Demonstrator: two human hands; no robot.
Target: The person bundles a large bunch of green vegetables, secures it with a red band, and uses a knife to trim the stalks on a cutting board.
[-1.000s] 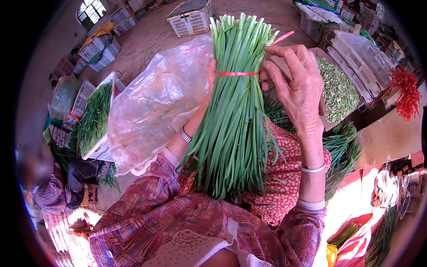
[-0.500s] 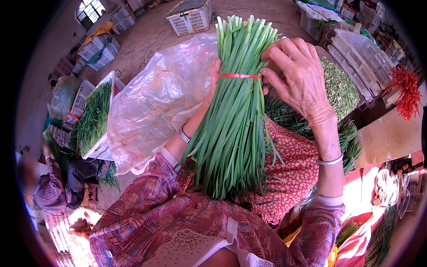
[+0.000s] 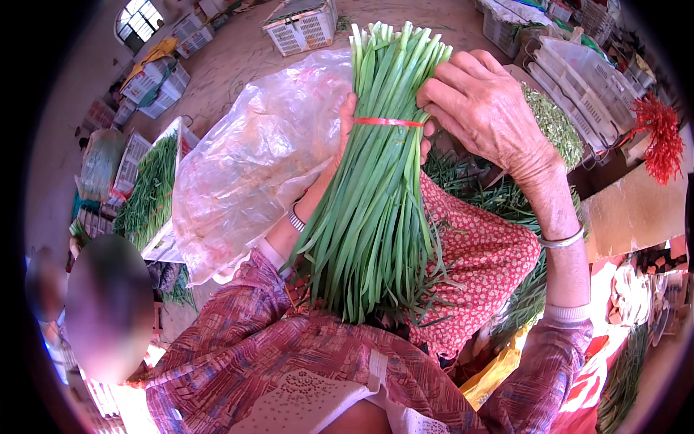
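A thick bunch of garlic chives (image 3: pixel 376 195) stands over my lap, pale cut ends up and green leaves hanging down. Around its upper part runs a red tie (image 3: pixel 388 121). My left hand (image 3: pixel 348 119) grips the bunch from behind just by the tie, its thumb showing on the left and fingertips on the right; the palm is hidden. At the right edge of the stalks, above the tie, is my right hand (image 3: pixel 481 108), its fingers curled and pressed together. Their tips touch the stalks, and whether they pinch a leaf is hidden.
Clear plastic sheeting (image 3: pixel 253 152) lies left of the bunch. Loose greens (image 3: pixel 148 192) fill a crate further left, near blurred people. A white crate (image 3: pixel 300 29) stands ahead. On the right are chopped greens (image 3: pixel 553 126), stacked crates (image 3: pixel 578 87), red ties (image 3: pixel 658 137) and cardboard (image 3: pixel 636 210).
My right hand has turned and its fingers have curled in more, with the wrist and forearm swung outward to the right. The bunch has barely moved. A blurred head now shows at lower left.
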